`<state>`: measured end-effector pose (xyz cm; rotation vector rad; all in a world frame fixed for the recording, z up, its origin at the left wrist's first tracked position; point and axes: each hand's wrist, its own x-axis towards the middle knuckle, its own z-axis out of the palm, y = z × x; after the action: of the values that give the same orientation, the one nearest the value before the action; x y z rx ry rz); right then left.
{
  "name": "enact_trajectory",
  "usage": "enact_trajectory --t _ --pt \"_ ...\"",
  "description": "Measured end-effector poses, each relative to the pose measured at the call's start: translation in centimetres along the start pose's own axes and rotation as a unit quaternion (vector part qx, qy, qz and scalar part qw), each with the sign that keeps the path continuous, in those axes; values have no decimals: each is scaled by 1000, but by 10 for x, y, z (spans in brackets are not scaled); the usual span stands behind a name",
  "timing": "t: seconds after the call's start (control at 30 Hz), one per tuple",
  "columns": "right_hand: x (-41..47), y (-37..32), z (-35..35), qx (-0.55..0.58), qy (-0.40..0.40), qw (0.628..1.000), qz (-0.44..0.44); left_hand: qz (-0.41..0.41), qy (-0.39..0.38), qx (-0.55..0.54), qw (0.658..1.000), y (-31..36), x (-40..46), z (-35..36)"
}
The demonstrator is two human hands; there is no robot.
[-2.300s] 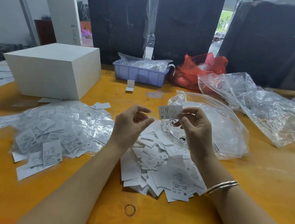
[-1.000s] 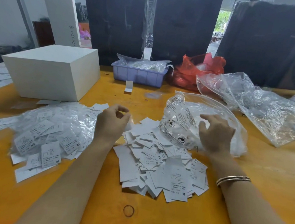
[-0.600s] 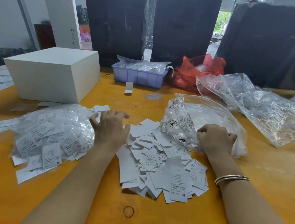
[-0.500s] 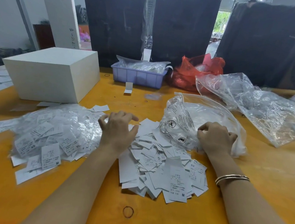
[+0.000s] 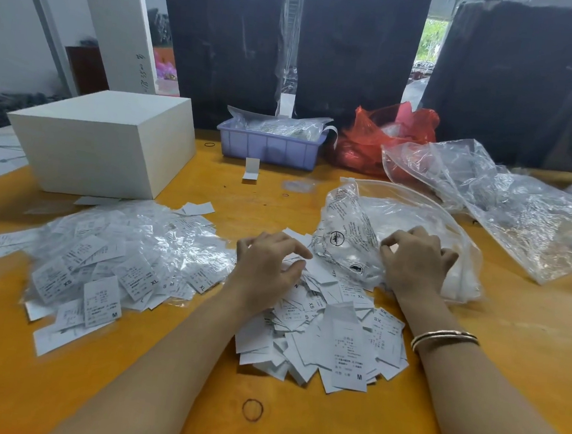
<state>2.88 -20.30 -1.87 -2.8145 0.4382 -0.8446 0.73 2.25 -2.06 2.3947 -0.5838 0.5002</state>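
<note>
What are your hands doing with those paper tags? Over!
Left grip open over tag pile. Right grip curled on clear bag. Nothing in the way. Over.

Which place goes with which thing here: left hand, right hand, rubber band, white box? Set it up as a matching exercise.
Things:
1. left hand
2. right hand
3. rubber band
4. white box

Places:
A. on the clear zip bag
B. far left of the table
C. over the loose label pile
D. alone on bare wood, nearest the camera

Pairs: 1-C, 2-A, 3-D, 4-B
</note>
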Motion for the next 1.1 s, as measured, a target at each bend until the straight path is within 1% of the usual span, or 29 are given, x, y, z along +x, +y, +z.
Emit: enact_trajectory --t 0.1,0.13,0.2,0.23,0.27,0.3,0.37,0.43,0.47,0.53,0.57,0.63,0.7,0.77,0.8,0.83,0.87,0.93,1.0,1.1 --pt "-1 3 -1 122 51 991 32 -7 11 -17 1000 3 1 -2" --pt "-1 3 -2 154 78 984 29 -10 16 -33 999 4 1 -2" --pt "-4 -2 -7 235 127 963 -17 -15 31 -89 995 6 2 -4" --pt "-8 -7 -11 294 129 945 -59 -19 36 -126 991 7 3 -5" --pt "-12 -13 -14 355 110 923 -104 -26 36 -165 985 7 3 -6" --pt "-16 -20 -17 404 73 901 -139 -37 27 -200 979 8 4 -7" --pt "-26 -34 -21 464 -30 866 -184 -61 -11 -252 966 9 5 -8" --pt "-34 -45 -22 502 -117 834 -197 -80 -41 -282 955 10 6 -9" --pt "-36 -49 -22 521 -143 819 -193 -87 -43 -292 951 8 7 -8" --pt "-37 -52 -24 550 -170 798 -180 -103 -21 -319 942 6 8 -8" --pt "-37 -52 -25 549 -177 797 -179 -114 -3 -342 933 6 8 -8" --pt "-36 -46 -26 501 -191 819 -202 -139 31 -390 910 5 9 -9" --pt "-33 -38 -25 402 -228 851 -251 -158 55 -434 885 4 10 -10" --pt "-28 -30 -21 271 -271 872 -304 -174 76 -466 864 4 11 -13" --pt "-27 -29 -19 217 -276 878 -326 -179 84 -474 858 5 11 -14" --pt "-27 -29 -18 185 -264 881 -346 -181 90 -477 856 5 11 -14" --pt "-27 -30 -17 179 -240 884 -360 -180 95 -475 856 5 11 -14" --pt "-29 -34 -17 212 -189 888 -361 -170 104 -463 864 5 10 -15" --pt "-32 -35 -17 271 -159 891 -328 -161 110 -448 873 5 9 -15" --pt "-34 -38 -19 369 -112 888 -251 -162 105 -434 880 4 11 -14"
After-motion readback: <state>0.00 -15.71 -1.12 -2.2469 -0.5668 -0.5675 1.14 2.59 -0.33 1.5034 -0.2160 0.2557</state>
